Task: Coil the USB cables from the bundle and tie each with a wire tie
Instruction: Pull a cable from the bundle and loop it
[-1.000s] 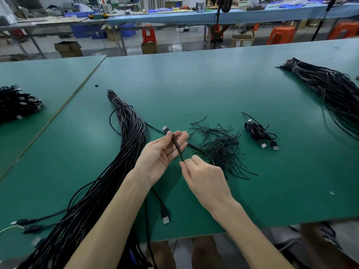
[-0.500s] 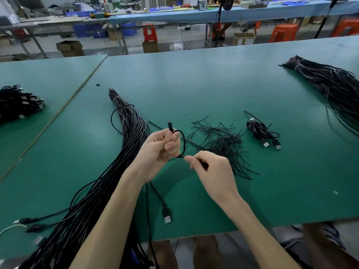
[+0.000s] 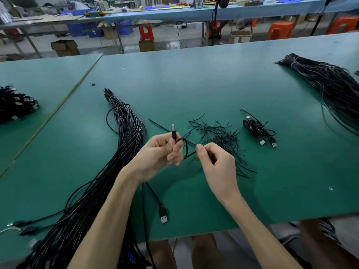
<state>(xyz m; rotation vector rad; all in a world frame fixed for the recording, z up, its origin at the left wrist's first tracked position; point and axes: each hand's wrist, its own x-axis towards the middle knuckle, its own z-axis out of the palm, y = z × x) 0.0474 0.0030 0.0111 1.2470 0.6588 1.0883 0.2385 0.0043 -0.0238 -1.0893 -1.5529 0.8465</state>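
My left hand (image 3: 161, 150) grips a black USB cable (image 3: 185, 149) near its small plug, which sticks up above my fingers. A first small loop curves from that hand to my right hand (image 3: 214, 162), which pinches the cable. The cable's other end, a USB-A plug (image 3: 163, 215), lies on the table near the front edge. The long black cable bundle (image 3: 124, 136) stretches from mid-table down to the lower left. A heap of black wire ties (image 3: 217, 136) lies just behind my right hand. A coiled, tied cable (image 3: 256, 129) sits to the right of the ties.
The green table (image 3: 194, 84) carries a second black bundle (image 3: 330, 80) at far right. Coiled cables (image 3: 15, 103) are piled on the neighbouring table at left. Stools, boxes and benches stand in the background.
The cable, first stretched straight between my hands, has been bent into a loop. My left fingers have curled round it and my right hand has drawn the cable closer.
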